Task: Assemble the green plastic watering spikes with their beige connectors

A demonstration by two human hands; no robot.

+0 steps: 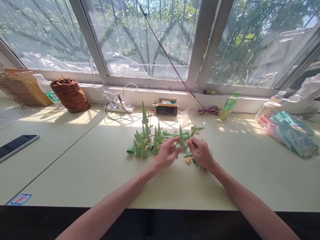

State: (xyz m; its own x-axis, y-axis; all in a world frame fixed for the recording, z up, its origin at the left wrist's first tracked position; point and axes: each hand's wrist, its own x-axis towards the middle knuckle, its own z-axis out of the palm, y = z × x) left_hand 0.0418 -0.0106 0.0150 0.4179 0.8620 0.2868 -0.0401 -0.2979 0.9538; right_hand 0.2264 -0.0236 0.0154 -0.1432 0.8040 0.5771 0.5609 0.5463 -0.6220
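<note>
My left hand [168, 154] holds a green cone [182, 137] upright between its thumb and fingers. Close on the cone's right side is my right hand [200, 151], its thumb and index finger pinched together; what sits between them is too small to make out. Several green cones [144, 150] with small beige pieces stand in a group to the left of my hands. More green parts and loose beige pieces [187, 160] lie beneath and behind my right hand, which partly hides them.
Behind the cones are a small box with a dark front [166, 110] and a power strip [120, 106] with cables. A green bottle [229, 106] and plastic bags [295, 133] are at the right. At the left are a brown bag [70, 96] and a phone [17, 146].
</note>
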